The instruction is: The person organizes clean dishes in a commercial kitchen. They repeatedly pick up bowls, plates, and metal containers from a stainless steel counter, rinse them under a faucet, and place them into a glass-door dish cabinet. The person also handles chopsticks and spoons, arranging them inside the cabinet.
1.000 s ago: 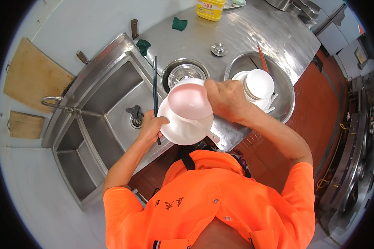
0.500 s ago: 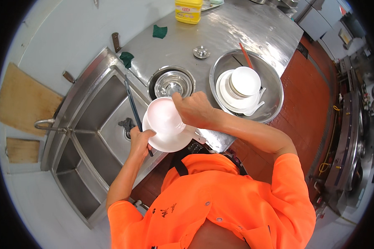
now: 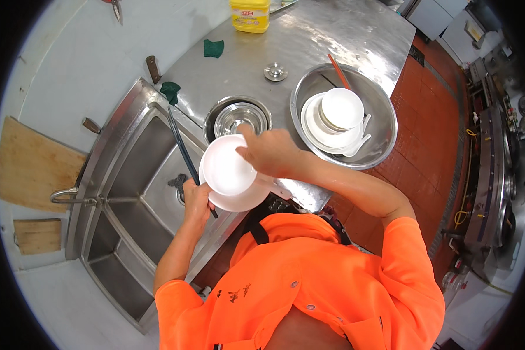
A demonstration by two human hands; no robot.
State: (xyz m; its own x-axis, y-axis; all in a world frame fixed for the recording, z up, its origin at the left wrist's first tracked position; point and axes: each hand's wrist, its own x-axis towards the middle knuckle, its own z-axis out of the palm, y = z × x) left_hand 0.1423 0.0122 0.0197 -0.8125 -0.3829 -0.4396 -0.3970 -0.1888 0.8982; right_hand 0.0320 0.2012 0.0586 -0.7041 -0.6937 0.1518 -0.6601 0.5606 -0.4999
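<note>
Has most room at nine o'clock from the white bowl (image 3: 230,169), over the steel sink (image 3: 135,149), whose rim passes just below the left hand (image 3: 197,204). Tightens at twelve against nested steel bowls (image 3: 239,109), at two against a large steel basin (image 3: 382,125); reaches the counter's (image 3: 332,41) corner at four. Grips dark chopsticks (image 3: 182,140) in the left hand around half past seven, thumb lapped over the white dish (image 3: 242,201) beneath the bowl. Straddles the bowl's one o'clock rim with the blurred right hand (image 3: 271,154), thumb inside — cannot tell whether pinching.
</note>
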